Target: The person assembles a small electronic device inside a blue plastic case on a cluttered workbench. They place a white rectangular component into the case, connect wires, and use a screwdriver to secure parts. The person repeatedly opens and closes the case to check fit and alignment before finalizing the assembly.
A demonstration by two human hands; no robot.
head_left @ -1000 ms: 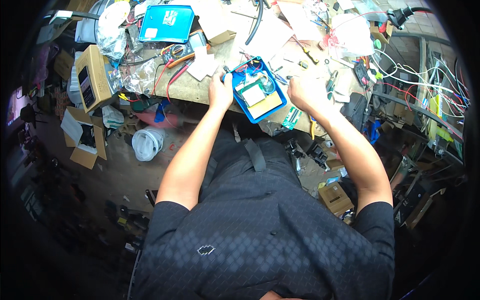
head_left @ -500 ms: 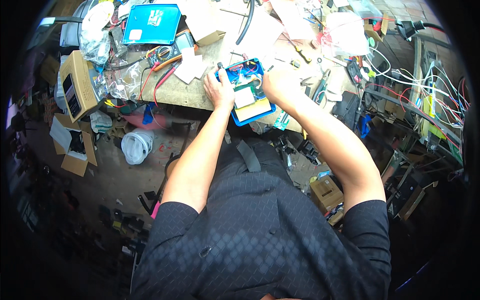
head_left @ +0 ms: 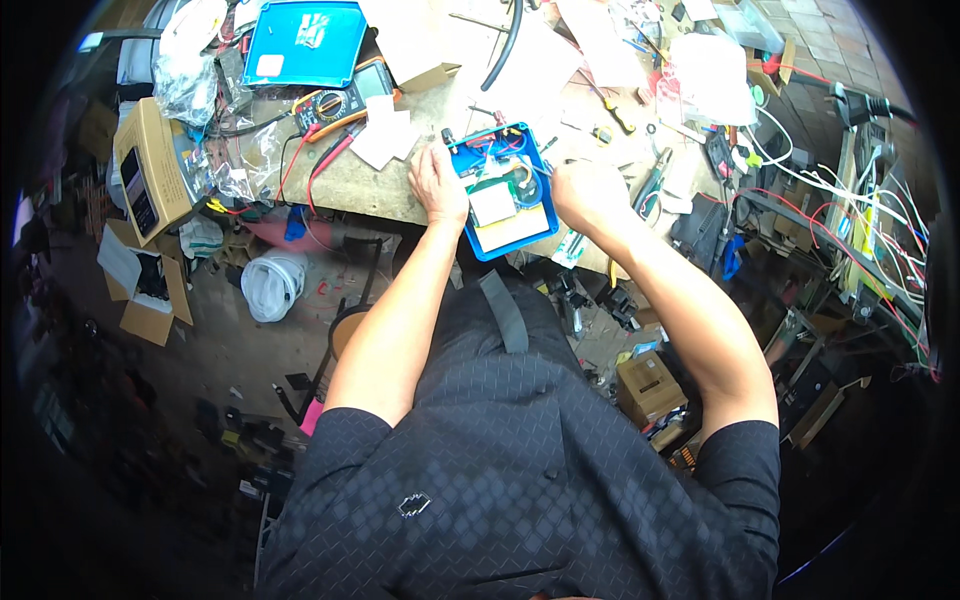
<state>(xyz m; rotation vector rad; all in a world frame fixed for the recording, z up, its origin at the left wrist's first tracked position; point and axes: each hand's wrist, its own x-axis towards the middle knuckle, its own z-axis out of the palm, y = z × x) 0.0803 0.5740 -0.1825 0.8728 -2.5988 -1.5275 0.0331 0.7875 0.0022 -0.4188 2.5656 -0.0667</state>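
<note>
A blue open plastic box (head_left: 549, 228) sits at the near edge of the workbench. Inside are a green circuit board, a whitish rectangular part (head_left: 491, 204), a tan block (head_left: 510, 232) and thin red and blue wires. Dark and red terminal posts stick out of its far wall. My left hand (head_left: 438, 188) grips the box's left side. Just off the right wall, my right hand (head_left: 588, 196) is closed, knuckles up; a thin tip shows between it and the box, but what it holds is hidden. Close below that hand lies a small green circuit strip (head_left: 570, 248).
A blue lid (head_left: 303, 45) and a multimeter (head_left: 335, 104) with red and black leads lie at the far left. Pliers (head_left: 654, 180) and a yellow-handled screwdriver (head_left: 619, 115) lie to the right. A cardboard carton (head_left: 150, 185) stands at the left edge; loose white wires hang at the right.
My right hand has drawn back to the right, from over the box's edge to beside it. The box sits slightly lower and to the right in view; my left hand still grips it.
</note>
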